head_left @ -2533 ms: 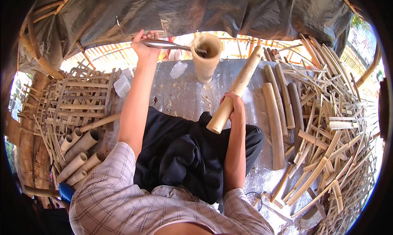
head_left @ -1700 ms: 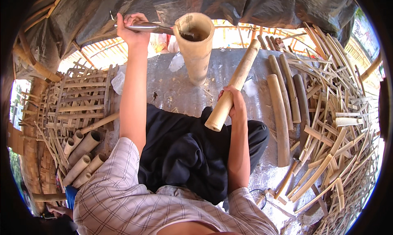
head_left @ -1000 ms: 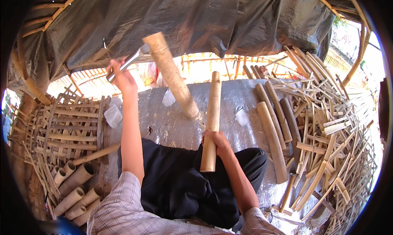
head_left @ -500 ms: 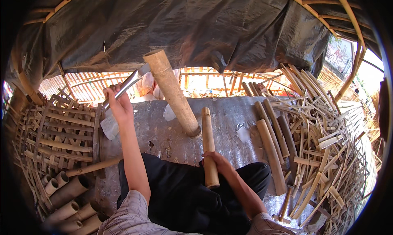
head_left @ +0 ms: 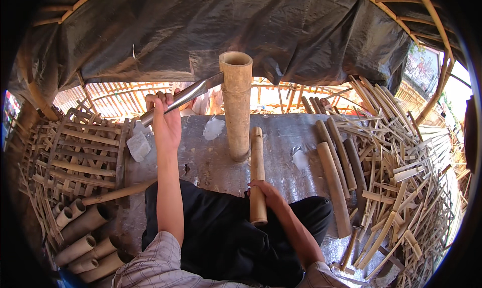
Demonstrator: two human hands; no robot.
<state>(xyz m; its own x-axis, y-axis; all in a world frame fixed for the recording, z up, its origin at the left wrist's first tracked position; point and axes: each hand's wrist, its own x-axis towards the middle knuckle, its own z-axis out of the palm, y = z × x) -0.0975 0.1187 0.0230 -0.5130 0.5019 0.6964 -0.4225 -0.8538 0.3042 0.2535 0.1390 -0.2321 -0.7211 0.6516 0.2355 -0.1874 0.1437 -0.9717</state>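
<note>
My left hand (head_left: 167, 118) is closed around the metal tube handle of a large knife (head_left: 193, 91), raised at the left. Its blade meets the left side of a thick, hollow bamboo section (head_left: 237, 107) near the open top; how deep the edge sits cannot be made out. That section stands upright with its foot on the grey work surface (head_left: 201, 137). In my right hand (head_left: 267, 191) is a slimmer bamboo stick (head_left: 257, 160), gripped at its lower part over my lap, its far end pointing away from me and apart from the section.
Several bamboo lengths (head_left: 334, 187) lie at the right, beside a large heap of split strips (head_left: 396, 202). At the left are a slatted bamboo lattice (head_left: 83, 157), cut bamboo tubes (head_left: 83, 250) and a pale stone-like block (head_left: 138, 146). A dark tarpaulin (head_left: 175, 37) hangs behind.
The bamboo section has swung from leaning left to upright, the knife moving right with it in my left hand. My right hand and its bamboo stick have shifted only slightly.
</note>
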